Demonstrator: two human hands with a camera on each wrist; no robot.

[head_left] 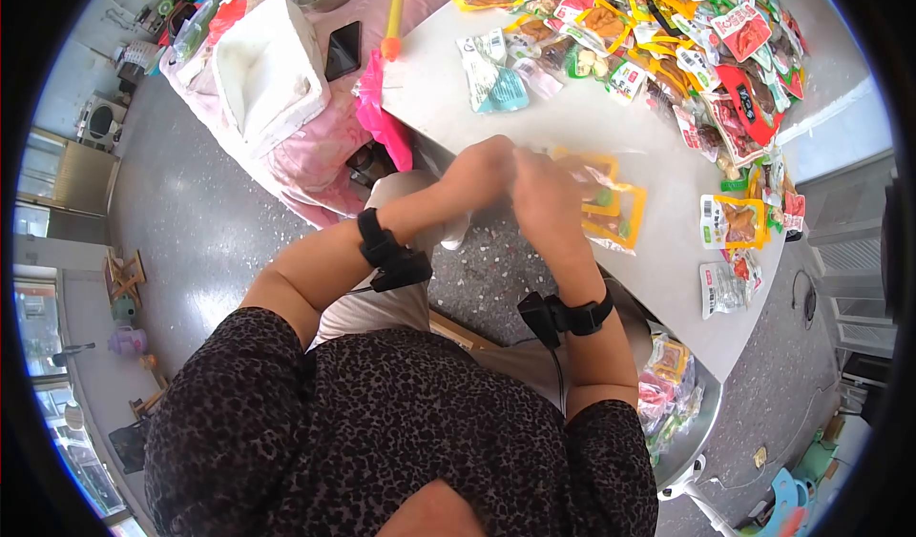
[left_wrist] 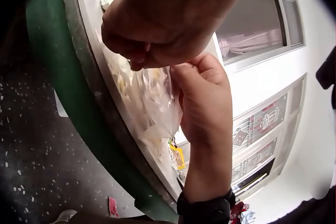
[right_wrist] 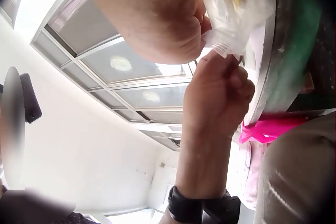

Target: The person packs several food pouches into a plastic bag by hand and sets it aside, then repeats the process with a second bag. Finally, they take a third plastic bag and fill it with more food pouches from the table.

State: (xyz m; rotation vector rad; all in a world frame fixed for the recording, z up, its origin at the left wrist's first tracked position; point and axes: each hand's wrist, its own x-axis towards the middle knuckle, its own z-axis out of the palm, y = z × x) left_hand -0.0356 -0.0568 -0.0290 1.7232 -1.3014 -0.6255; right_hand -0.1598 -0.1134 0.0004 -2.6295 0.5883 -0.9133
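Both hands meet at the table's near edge in the head view, slightly blurred. The left hand and right hand are side by side, and yellow-edged food packets lie beside the right one under clear plastic. In the left wrist view, a clear plastic bag hangs below the curled left hand, while the right hand pinches its edge. Gathered plastic of the bag runs between the right hand and the curled left hand in the right wrist view. Some fingertips are hidden.
Many colourful food packets are heaped across the far and right side of the white table. At left are a foam box, a phone and a pink bag. A basin of packets stands below right.
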